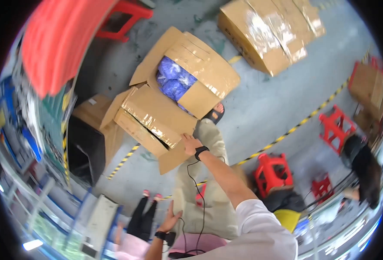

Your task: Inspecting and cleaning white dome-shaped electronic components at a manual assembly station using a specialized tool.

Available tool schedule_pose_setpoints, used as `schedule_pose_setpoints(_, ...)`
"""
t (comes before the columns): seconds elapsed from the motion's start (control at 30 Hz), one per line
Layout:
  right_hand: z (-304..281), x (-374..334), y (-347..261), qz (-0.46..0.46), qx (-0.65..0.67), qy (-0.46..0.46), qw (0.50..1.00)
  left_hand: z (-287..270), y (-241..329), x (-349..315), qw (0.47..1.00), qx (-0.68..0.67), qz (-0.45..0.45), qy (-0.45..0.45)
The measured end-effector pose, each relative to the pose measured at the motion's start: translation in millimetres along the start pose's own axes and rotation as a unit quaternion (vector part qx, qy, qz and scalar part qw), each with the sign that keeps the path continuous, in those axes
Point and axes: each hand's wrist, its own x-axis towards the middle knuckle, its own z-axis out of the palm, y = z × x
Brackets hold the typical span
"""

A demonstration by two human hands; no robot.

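My right hand (191, 144), with a black band on its wrist, has its fingers closed over the edge of a brown cardboard box (161, 115) at its near right corner. Shiny tape covers that box's top, a narrow dark slit runs between its panels, and end flaps stick out. Just beyond stands an open carton (206, 63) with its flaps spread. Blue-purple bundles in clear plastic bags (170, 82) lie inside it. My left hand (170, 219) is beside my leg, apart from the boxes, its fingers extended and holding nothing.
A big taped carton (265, 34) stands far right. Red stools (273, 173) are at the right, red stacked plastic (61, 43) at the upper left. Beside the box is a black-lined container (85, 149). A dark cable (202, 197) hangs past my legs. Other people are nearby.
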Motion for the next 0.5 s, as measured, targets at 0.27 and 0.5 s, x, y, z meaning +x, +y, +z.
schedule_pose_setpoints(0.27,-95,-135,191,-0.018,-0.289,0.049,0.956,8,-12,13,0.994,-0.065,0.079,0.024)
schedule_pose_setpoints(0.5,-145,-285,116,0.061,-0.347,-0.165,0.921,-18,-140,-4,0.972,-0.176,0.156,-0.012)
